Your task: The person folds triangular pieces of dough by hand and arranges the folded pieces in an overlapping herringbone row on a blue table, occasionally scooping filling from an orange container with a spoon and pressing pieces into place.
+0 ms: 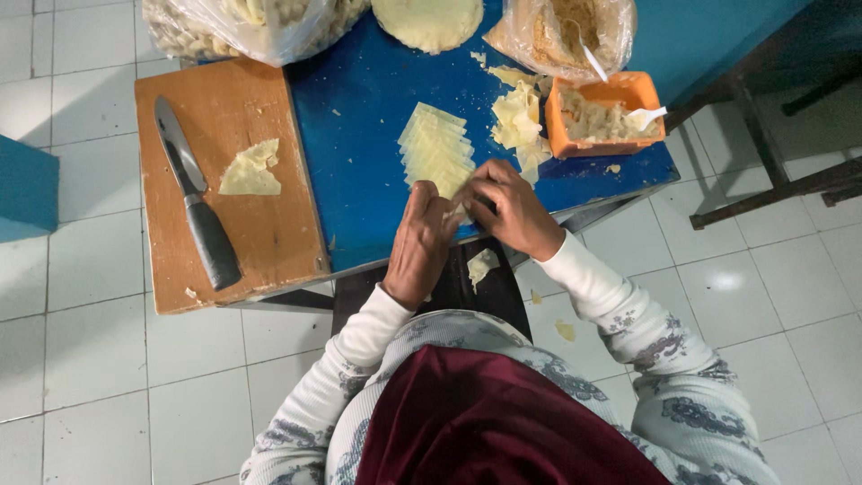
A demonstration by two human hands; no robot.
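- Orange plastic tub (558, 126) near the bench (359, 135) edge carries pale filling, a white spoon (648, 115) resting in it.
- Our left hand (420, 244) and right hand (514, 211) pinch one small dough wrapper (459, 214) between closed fingertips, at the bench's near edge.
- Just beyond sits a fanned stack of wrappers (437, 151).
- Clear bags (564, 36) behind hold more food.
- On the wooden board (260, 233) we see a knife (194, 195).
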